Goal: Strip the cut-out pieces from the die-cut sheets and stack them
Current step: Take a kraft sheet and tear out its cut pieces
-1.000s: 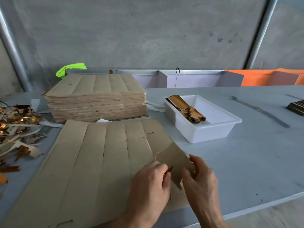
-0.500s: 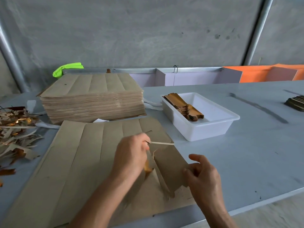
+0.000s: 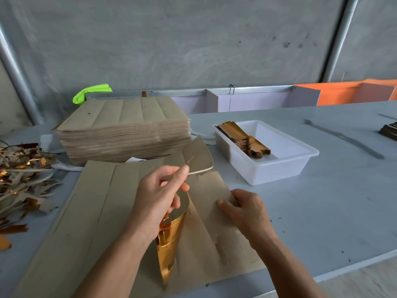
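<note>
While my left hand (image 3: 156,196) pinches a strip (image 3: 194,160) peeled up from the sheet (image 3: 96,211) on the tabletop (image 3: 322,211), my right hand (image 3: 247,209) grips the sheet's edge, fingers curled.

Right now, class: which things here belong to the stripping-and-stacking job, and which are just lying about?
Job: left hand pulling a cut-out strip; right hand holding the die-cut sheet; sheet stack; white tray of stacked pieces; scrap pile.
Lying about: green cloth; orange bin.
</note>
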The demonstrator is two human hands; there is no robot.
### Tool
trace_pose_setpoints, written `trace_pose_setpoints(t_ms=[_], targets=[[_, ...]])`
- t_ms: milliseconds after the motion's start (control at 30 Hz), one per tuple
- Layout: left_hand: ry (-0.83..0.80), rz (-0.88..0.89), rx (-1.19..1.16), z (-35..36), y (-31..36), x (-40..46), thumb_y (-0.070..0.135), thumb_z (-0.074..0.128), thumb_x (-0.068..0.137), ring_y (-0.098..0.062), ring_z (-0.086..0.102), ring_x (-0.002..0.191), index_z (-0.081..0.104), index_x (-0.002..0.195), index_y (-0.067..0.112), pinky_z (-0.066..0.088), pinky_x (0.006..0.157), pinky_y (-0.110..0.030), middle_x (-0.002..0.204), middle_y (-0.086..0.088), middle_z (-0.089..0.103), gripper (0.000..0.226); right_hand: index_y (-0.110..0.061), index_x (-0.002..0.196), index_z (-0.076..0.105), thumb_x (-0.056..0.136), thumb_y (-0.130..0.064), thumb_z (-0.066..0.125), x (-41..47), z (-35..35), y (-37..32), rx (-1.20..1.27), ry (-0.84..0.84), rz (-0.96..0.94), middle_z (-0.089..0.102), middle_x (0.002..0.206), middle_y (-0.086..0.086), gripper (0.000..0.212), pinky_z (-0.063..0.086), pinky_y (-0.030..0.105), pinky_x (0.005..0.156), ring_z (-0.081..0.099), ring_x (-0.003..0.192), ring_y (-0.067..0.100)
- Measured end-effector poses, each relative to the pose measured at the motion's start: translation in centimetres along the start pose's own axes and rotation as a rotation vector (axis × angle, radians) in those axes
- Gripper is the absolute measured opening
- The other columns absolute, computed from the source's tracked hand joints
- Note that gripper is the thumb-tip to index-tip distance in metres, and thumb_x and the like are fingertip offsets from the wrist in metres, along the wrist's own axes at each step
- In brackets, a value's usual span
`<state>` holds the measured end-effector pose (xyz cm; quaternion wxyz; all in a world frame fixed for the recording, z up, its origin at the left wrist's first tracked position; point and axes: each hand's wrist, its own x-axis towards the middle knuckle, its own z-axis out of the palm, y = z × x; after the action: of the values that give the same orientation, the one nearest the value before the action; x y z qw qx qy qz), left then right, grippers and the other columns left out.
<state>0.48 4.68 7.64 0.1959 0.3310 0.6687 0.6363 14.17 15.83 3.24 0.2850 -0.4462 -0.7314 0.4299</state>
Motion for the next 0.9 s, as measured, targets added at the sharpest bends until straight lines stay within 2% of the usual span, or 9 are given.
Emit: trace_pose_setpoints(t_ms=[100,200,300,367,433,567,700,800,900], targets=[[0.137,0.066,0.037,-1.1,-0.7,0.5,0.021,0.055,0.094,-0.004,0.046,0.040,0.067,0.083,0.017,0.036,0.036,-0.016,0.065,0.000,0.068,0.017,0.004,0.083,0.065,0.081,-0.018,0.070,0.1,-1.2,0.6,0.161,-0.071,0.157,0.067,0.082,0.022,0.023,0.049,0.029,0.046,0.062,0.062,0.024],[0.317,0.024,-0.007,-2.2,-1.9,1.7,0.017,0.053,0.096,-0.006,0.044,0.038,0.066,0.080,0.007,0.033,0.036,-0.018,0.057,-0.006,0.064,0.022,-0.002,0.084,0.068,0.085,-0.018,0.067,0.3,-2.6,1.7,0.197,-0.101,0.259,0.065,0.072,0.012,0.016,0.037,0.022,0.041,0.053,0.055,0.017],[0.401,0.041,0.124,-2.5,-3.3,2.4,0.023,0.059,0.093,-0.016,0.053,0.052,0.067,0.076,0.009,0.040,0.048,-0.023,0.058,-0.005,0.062,0.023,-0.006,0.083,0.066,0.087,-0.016,0.065,0.6,-3.4,2.4,0.319,-0.092,0.345,0.062,0.075,0.010,0.011,0.037,0.027,0.049,0.052,0.063,0.020],[0.358,0.102,0.296,-2.8,-3.7,2.1,0.035,0.065,0.087,-0.010,0.057,0.051,0.065,0.068,0.017,0.041,0.047,-0.019,0.055,0.001,0.060,0.026,-0.006,0.088,0.064,0.088,-0.016,0.064,0.7,-3.7,2.6,0.358,-0.033,0.372,0.062,0.080,0.013,0.011,0.040,0.030,0.054,0.054,0.068,0.024],[0.182,0.139,0.440,-2.8,-3.7,1.8,0.047,0.067,0.079,-0.005,0.060,0.052,0.066,0.067,0.027,0.039,0.041,-0.011,0.055,0.007,0.062,0.023,-0.005,0.094,0.063,0.089,-0.017,0.063,0.9,-3.8,2.7,0.319,0.013,0.352,0.061,0.081,0.012,0.013,0.039,0.027,0.047,0.053,0.064,0.022],[-0.046,0.106,0.406,-2.8,-4.0,1.8,0.058,0.056,0.071,-0.008,0.056,0.047,0.072,0.069,0.026,0.043,0.046,-0.018,0.052,0.008,0.062,0.037,-0.005,0.107,0.056,0.091,-0.007,0.056,1.2,-2.8,1.9,0.233,0.097,0.246,0.056,0.083,0.005,0.017,0.040,0.019,0.038,0.053,0.067,0.018],[-0.107,0.058,0.269,-2.6,-4.2,1.8,0.057,0.048,0.078,-0.003,0.044,0.038,0.073,0.071,0.016,0.044,0.053,-0.025,0.040,0.006,0.044,0.049,-0.027,0.141,0.034,0.089,0.008,0.044,2.0,-1.1,0.6,-0.012,0.148,-0.072,0.049,0.103,0.000,0.064,0.049,0.037,0.071,0.051,0.089,0.022],[-0.085,0.052,0.220,-2.2,-3.9,1.8,0.057,0.048,0.077,-0.003,0.046,0.039,0.072,0.069,0.015,0.049,0.063,-0.025,0.039,0.005,0.045,0.048,-0.020,0.127,0.055,0.089,0.004,0.045,2.8,0.9,-1.4,-0.339,0.170,-0.248,0.063,0.097,0.008,0.046,0.049,0.036,0.069,0.060,0.084,0.026],[-0.073,0.070,0.203,-1.9,-3.8,1.7,0.059,0.047,0.075,-0.002,0.048,0.039,0.071,0.071,0.015,0.042,0.055,-0.015,0.040,0.005,0.048,0.050,-0.010,0.099,0.056,0.088,-0.005,0.048,2.9,2.9,-3.9,-0.467,0.123,-0.367,0.064,0.095,0.008,0.015,0.042,0.031,0.064,0.060,0.082,0.025]])
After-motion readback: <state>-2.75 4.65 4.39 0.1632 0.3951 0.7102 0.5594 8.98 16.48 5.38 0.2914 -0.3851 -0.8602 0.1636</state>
